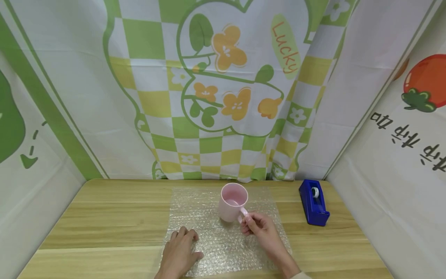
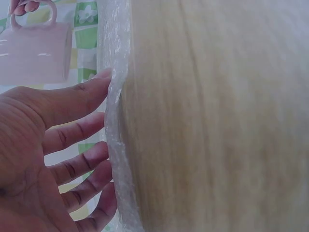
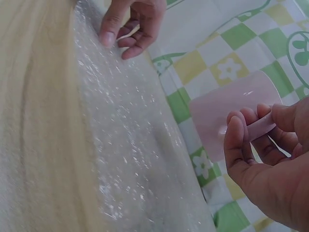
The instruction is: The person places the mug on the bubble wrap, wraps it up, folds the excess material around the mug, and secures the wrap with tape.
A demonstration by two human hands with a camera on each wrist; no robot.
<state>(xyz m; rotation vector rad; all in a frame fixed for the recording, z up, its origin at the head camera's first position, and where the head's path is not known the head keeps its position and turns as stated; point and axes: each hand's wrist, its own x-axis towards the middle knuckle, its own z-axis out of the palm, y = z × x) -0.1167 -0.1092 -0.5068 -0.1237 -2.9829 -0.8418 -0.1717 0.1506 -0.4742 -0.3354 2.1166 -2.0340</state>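
Note:
A pink mug (image 1: 230, 211) stands upright in the head view, over the far half of a bubble wrap sheet (image 1: 223, 252). My right hand (image 1: 263, 230) grips the mug by its handle (image 1: 242, 212), fingers and thumb curled round it, as the right wrist view also shows with the mug (image 3: 231, 106). At the near left part of the sheet, my left hand (image 1: 181, 250) rests with fingers spread and slightly bent. In the left wrist view the fingertips of the left hand (image 2: 63, 140) touch the bubble wrap (image 2: 118, 125).
A blue tape dispenser (image 1: 313, 205) with a roll of tape stands on the right side of the wooden table (image 1: 104, 221). Behind the table's far edge hangs a green and yellow checked curtain (image 1: 216, 151). Printed white cloths hang at both sides.

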